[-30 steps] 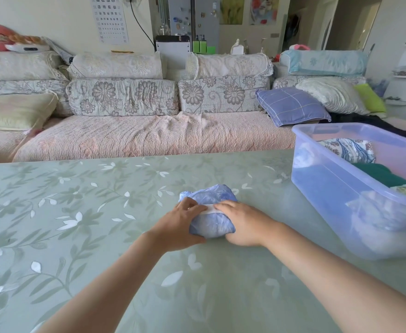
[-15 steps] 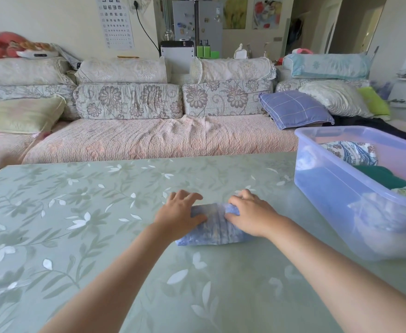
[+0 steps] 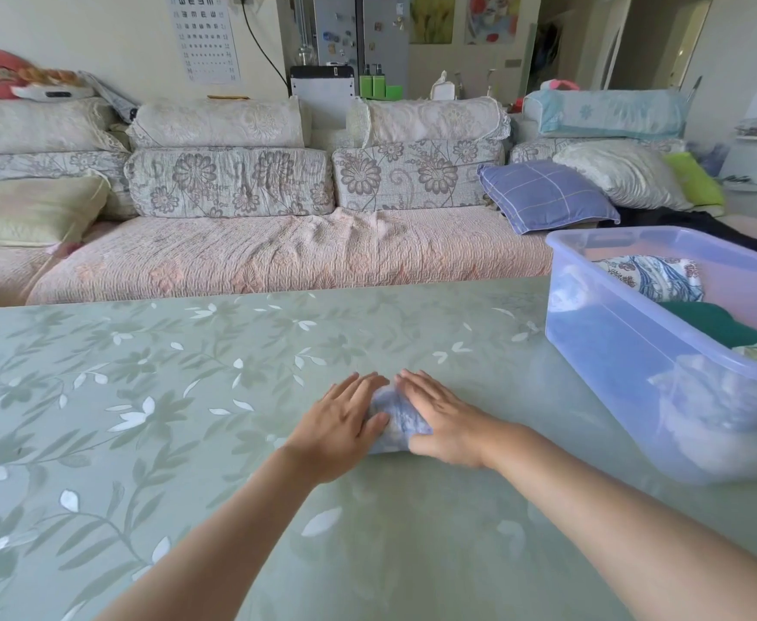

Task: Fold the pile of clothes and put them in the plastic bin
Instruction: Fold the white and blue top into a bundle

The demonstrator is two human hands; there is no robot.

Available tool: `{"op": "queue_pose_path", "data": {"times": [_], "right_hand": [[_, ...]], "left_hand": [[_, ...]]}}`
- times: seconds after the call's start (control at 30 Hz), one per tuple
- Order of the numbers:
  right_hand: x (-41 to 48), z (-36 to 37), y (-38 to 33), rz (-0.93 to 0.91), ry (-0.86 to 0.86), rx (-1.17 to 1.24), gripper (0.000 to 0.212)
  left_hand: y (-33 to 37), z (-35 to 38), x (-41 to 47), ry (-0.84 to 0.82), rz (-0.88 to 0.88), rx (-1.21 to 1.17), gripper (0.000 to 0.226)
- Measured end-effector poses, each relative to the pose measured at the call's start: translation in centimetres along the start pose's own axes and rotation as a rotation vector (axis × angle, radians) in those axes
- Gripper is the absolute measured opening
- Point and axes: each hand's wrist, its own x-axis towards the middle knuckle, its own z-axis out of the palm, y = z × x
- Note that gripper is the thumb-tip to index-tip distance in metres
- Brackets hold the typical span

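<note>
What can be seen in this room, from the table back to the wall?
folded cloth: one, pale blue, on the table under both hands
plastic bin: one, translucent blue, on the table's right side
folded clothes: at least three, blue-patterned white, dark green, another patterned, inside the bin
table: one, green with white leaves, foreground
sofa: one, pink cover, behind the table
checked pillow: one, blue, at the sofa's right end
eye chart: one, white, on the back wall
left hand: one, fingers straight, pressing the cloth's left side
right hand: one, fingers straight, pressing the cloth's right side
</note>
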Motion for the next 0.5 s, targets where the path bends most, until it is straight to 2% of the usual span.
{"op": "queue_pose_path", "data": {"times": [0.1, 0.17, 0.3, 0.4, 0.5], "right_hand": [[-0.1, -0.1, -0.1, -0.026, -0.009, -0.133, 0.103], [0.0, -0.4, -0.4, -0.027, 0.02, -0.24, 0.104], [0.4, -0.7, -1.1, -0.015, 0.042, -0.355, 0.099], [1.1, -0.5, -1.1, -0.023, 0.079, -0.388, 0.091], [1.2, -0.3, -1.1, -0.032, 0.14, -0.418, 0.076]], "left_hand": [[-0.2, -1.0, -0.1, -0.043, -0.016, -0.051, 0.056], [-0.1, -1.9, 0.3, -0.105, -0.023, 0.027, 0.063], [0.7, -2.5, 1.7, -0.232, 0.001, 0.23, 0.067], [0.6, -2.3, 1.6, -0.291, -0.055, 0.172, 0.07], [0.6, -2.5, 1.4, -0.275, -0.089, 0.155, 0.071]]}}
